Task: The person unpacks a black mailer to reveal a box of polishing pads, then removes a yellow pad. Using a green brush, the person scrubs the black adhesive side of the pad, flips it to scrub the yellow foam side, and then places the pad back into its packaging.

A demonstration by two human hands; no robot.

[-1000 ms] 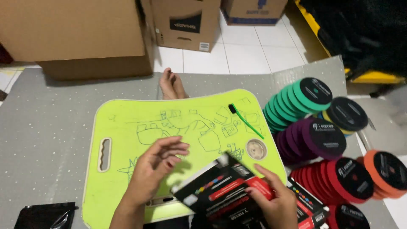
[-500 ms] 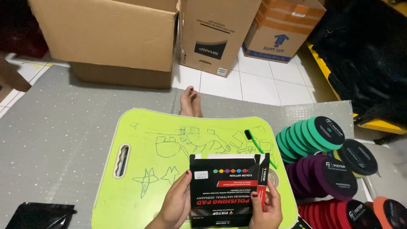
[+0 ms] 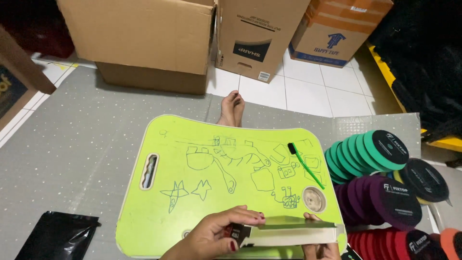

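Note:
A flat black cardboard box (image 3: 288, 232) lies edge-on over the near side of a lime-green lap tray (image 3: 192, 192) covered with pen drawings. My left hand (image 3: 211, 236) grips the box at its left end, thumb on top. My right hand (image 3: 317, 248) holds the box from below at its right end, and only its fingertips show. A green toothbrush-like tool with a black head (image 3: 305, 163) rests on the tray's right part, beside a round recessed cup holder (image 3: 314, 199).
Rows of round foam pads stand on edge at the right: green (image 3: 365, 154), purple (image 3: 380, 200), red (image 3: 385, 243), black (image 3: 426, 180). A black pouch (image 3: 57, 236) lies at the lower left. Cardboard boxes (image 3: 144, 38) stand behind. My bare feet (image 3: 232, 108) stick out past the tray.
The box has tipped from upright, face toward me, to nearly flat and edge-on. Both hands have stayed at its ends. The view has tilted slightly.

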